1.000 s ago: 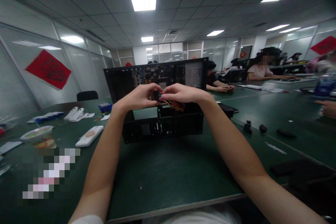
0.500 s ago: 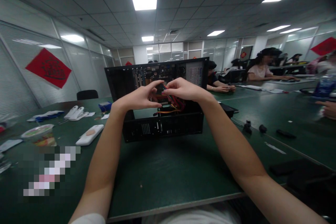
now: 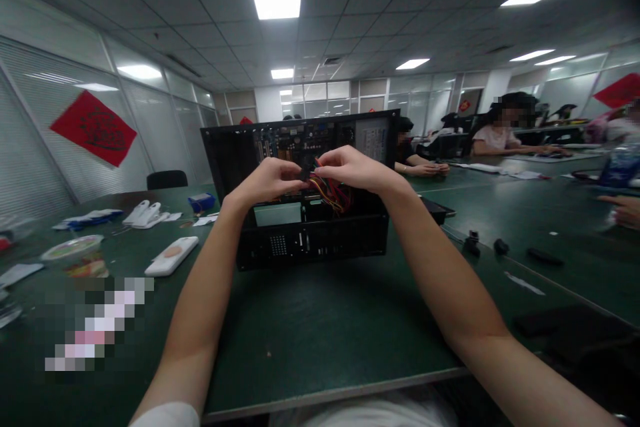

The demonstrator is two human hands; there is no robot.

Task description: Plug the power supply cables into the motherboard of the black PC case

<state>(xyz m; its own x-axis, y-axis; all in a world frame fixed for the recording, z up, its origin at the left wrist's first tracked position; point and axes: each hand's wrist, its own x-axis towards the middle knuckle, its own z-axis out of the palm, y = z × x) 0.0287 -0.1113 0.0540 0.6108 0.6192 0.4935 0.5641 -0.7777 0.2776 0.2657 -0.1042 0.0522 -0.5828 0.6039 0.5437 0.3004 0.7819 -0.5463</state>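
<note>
Pinching colored wires slanting lengthwise down to the right inside the open computer case with the right hand, closer to them than the left hand; can't tell the left grip

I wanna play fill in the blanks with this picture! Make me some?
1. The right hand holds wires by a computer case colored ____.
2. The tabletop is colored ____.
3. The clear cup stands on the person's ____ side.
4. The diamond-shaped sign is colored ____.

Missing words: black; green; left; red.
</note>
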